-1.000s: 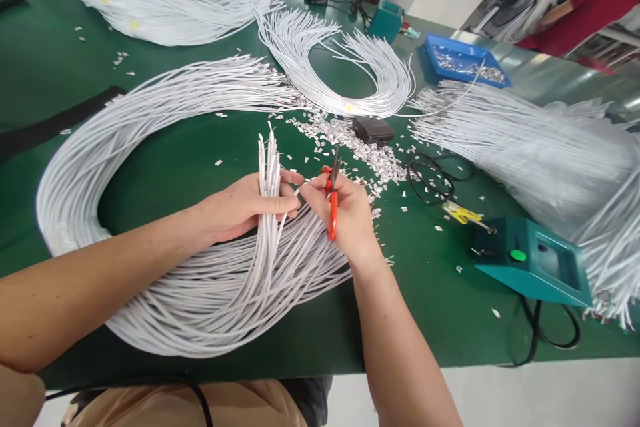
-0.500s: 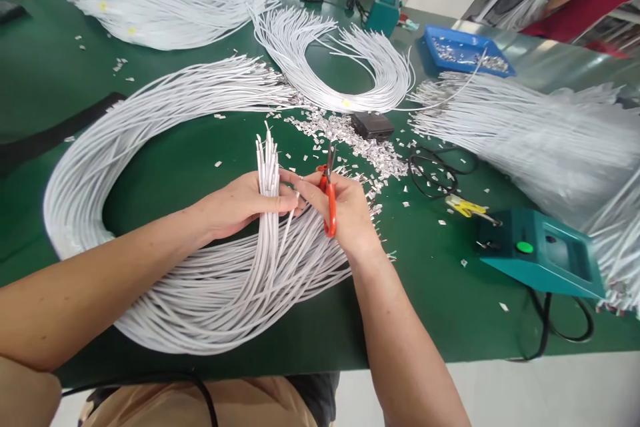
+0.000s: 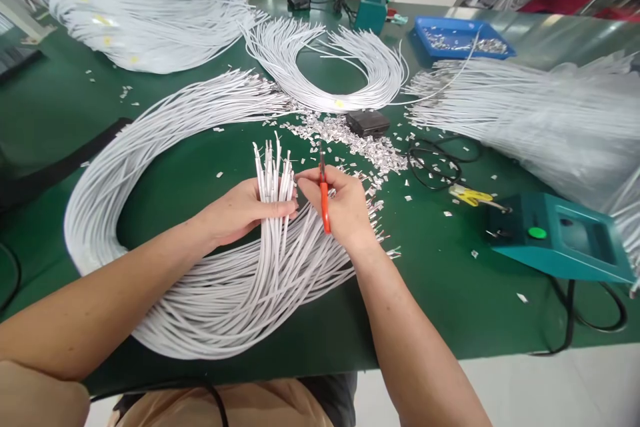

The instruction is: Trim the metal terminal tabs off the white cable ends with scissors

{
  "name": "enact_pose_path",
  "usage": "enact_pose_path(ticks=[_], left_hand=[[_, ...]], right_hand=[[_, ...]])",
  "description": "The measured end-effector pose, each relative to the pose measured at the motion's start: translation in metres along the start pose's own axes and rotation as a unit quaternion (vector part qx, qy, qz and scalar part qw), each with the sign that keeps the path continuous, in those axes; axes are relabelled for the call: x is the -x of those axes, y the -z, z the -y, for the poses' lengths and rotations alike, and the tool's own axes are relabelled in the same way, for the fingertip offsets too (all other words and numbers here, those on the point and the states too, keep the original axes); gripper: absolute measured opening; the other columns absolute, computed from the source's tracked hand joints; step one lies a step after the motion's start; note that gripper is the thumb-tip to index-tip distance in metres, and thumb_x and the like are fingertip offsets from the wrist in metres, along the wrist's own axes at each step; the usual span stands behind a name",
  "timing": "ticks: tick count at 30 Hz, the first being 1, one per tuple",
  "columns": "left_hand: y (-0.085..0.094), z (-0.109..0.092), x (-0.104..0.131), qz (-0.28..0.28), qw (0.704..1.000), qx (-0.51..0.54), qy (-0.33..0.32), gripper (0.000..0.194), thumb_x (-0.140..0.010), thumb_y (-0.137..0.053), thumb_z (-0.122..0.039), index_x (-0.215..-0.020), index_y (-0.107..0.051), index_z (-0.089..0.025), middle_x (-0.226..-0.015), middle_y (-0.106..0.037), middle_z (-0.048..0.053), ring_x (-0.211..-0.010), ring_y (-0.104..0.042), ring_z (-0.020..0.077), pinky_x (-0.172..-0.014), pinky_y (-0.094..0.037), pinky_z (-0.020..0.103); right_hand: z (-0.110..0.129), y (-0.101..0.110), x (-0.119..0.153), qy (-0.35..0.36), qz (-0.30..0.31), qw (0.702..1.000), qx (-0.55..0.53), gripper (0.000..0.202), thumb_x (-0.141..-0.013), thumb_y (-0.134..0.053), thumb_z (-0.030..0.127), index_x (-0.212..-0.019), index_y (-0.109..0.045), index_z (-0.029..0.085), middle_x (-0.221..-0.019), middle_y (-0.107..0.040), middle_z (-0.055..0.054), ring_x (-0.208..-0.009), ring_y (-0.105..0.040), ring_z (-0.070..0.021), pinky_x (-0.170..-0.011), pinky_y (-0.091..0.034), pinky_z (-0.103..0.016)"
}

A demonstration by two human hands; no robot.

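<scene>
My left hand (image 3: 245, 210) is closed around a bunch of white cables (image 3: 273, 190), their ends standing upright above my thumb. Those cables bend up out of a large coiled bundle (image 3: 210, 307) lying on the green table. Just to the right, my right hand (image 3: 340, 203) holds orange-handled scissors (image 3: 324, 197), with the blades pointing away from me. Its thumb and forefinger come close to the cable ends in my left hand; whether they touch one is unclear. Small white clippings (image 3: 345, 135) lie scattered beyond both hands.
A teal device (image 3: 555, 237) with a green button stands at right, a yellow-handled clip (image 3: 471, 196) beside it. Behind are a black box (image 3: 367, 123), a blue tray (image 3: 463, 33), a smaller cable coil (image 3: 345, 101) and a big cable bundle (image 3: 140, 20). People are in the background.
The cable ends in my left hand have spread wider, and the single cable between my hands now stands with the bunch. My right hand has drawn slightly away. The view has shifted a little.
</scene>
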State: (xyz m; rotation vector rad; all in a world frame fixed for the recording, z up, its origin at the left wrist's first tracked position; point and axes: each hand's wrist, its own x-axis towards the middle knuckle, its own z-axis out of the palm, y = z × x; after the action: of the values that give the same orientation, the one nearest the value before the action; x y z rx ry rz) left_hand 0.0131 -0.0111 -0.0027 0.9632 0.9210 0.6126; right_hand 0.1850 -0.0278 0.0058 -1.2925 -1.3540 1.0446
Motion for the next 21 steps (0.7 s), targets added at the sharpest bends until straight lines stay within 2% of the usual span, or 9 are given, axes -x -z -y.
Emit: enact_pose_path(ticks=[4,8,11,14,17,19,21], left_hand=[[0.0003,0.0012,-0.0008,-0.031,0.999,-0.007,-0.016,0.020,-0.066,-0.081,-0.022,-0.072,-0.063,-0.015,-0.068,-0.064,-0.002,-0.069,-0.060,0.0118,-0.071,-0.045,0.026],[-0.0001,0.0020,-0.0017,-0.032,0.998,0.055,-0.013,0.025,-0.068,-0.080,-0.020,-0.069,-0.055,-0.016,-0.062,-0.060,-0.004,-0.069,-0.060,0.0108,-0.067,-0.044,0.023],[-0.0014,0.0015,-0.0019,-0.020,0.996,0.088,-0.020,0.028,-0.067,-0.080,-0.017,-0.072,-0.052,-0.017,-0.067,-0.062,-0.004,-0.068,-0.062,0.0102,-0.068,-0.045,0.023],[-0.0032,0.0006,-0.0011,-0.024,0.996,0.083,-0.022,0.029,-0.068,-0.080,-0.016,-0.078,-0.053,-0.017,-0.075,-0.066,-0.001,-0.069,-0.063,0.0108,-0.067,-0.045,0.023],[-0.0046,0.0002,-0.0002,-0.031,0.997,0.067,-0.031,0.028,-0.069,-0.079,-0.016,-0.083,-0.056,-0.017,-0.077,-0.068,0.000,-0.070,-0.064,0.0117,-0.068,-0.046,0.024],[-0.0050,0.0003,0.0001,-0.032,0.997,0.059,-0.041,0.027,-0.069,-0.079,-0.017,-0.089,-0.060,-0.017,-0.079,-0.068,0.000,-0.070,-0.065,0.0114,-0.068,-0.047,0.024],[-0.0050,0.0004,0.0002,-0.039,0.997,0.057,-0.046,0.028,-0.069,-0.079,-0.017,-0.093,-0.064,-0.017,-0.080,-0.068,0.000,-0.068,-0.064,0.0104,-0.068,-0.048,0.024]], right_hand=[[-0.0012,0.0000,0.0005,0.021,0.021,0.999,0.033,0.011,-0.073,-0.058,0.015,-0.067,-0.066,0.018,-0.070,-0.060,0.003,-0.065,-0.052,-0.0104,-0.064,-0.041,-0.024],[0.0013,0.0022,-0.0004,0.016,0.046,0.998,0.025,0.012,-0.074,-0.058,0.016,-0.067,-0.067,0.018,-0.068,-0.060,0.003,-0.065,-0.052,-0.0104,-0.065,-0.041,-0.024],[0.0034,0.0035,-0.0018,-0.023,0.013,1.000,-0.010,0.011,-0.076,-0.061,0.021,-0.070,-0.069,0.017,-0.070,-0.062,0.002,-0.067,-0.054,-0.0109,-0.065,-0.042,-0.024],[0.0041,0.0028,-0.0020,-0.045,-0.022,0.998,-0.049,0.011,-0.077,-0.064,0.025,-0.075,-0.071,0.017,-0.077,-0.066,0.000,-0.074,-0.057,-0.0125,-0.069,-0.044,-0.025],[0.0034,0.0018,-0.0015,-0.049,0.010,0.997,-0.066,0.014,-0.077,-0.065,0.030,-0.077,-0.071,0.017,-0.076,-0.067,0.000,-0.072,-0.058,-0.0129,-0.069,-0.045,-0.026],[0.0024,0.0031,-0.0016,-0.047,0.031,0.997,-0.051,0.018,-0.078,-0.064,0.034,-0.077,-0.070,0.017,-0.072,-0.065,0.000,-0.068,-0.056,-0.0125,-0.066,-0.044,-0.026],[0.0011,0.0064,-0.0021,-0.049,0.022,0.998,0.016,0.022,-0.078,-0.064,0.038,-0.076,-0.069,0.017,-0.070,-0.064,0.000,-0.064,-0.053,-0.0120,-0.063,-0.042,-0.026]])
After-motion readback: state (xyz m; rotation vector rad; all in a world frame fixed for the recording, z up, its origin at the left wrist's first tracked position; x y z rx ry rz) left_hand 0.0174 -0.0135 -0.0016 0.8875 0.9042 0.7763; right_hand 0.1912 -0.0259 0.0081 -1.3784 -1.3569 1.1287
